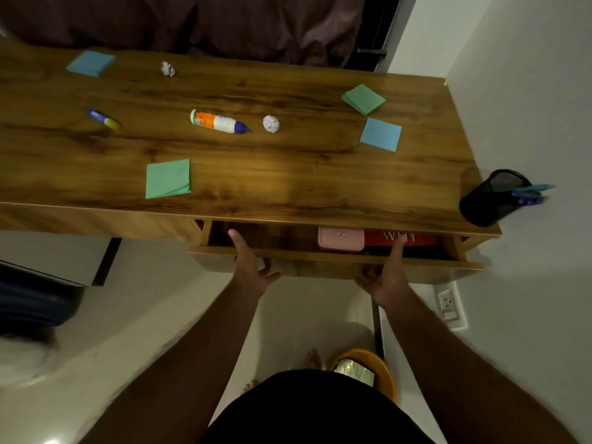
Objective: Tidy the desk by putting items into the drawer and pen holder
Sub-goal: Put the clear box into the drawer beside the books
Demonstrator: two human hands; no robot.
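Both hands clamp the drawer (336, 256) front at lower centre, left hand (251, 267) and right hand (389, 274) set apart, likely so it slides evenly. It stands partly open. Glue (217, 121), marker (104, 119) and notes (168, 178) lie scattered on the tabletop (288, 174); the pen holder (490, 200) stands at right.

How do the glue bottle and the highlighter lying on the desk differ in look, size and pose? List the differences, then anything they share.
The glue bottle is clearly larger and fatter than the slim highlighter. The glue bottle is white with an orange label and a blue nozzle; the highlighter is blue and white with a yellow-green end. The glue bottle lies near the desk's middle, the highlighter farther left. Both lie on their sides, slanting the same way.
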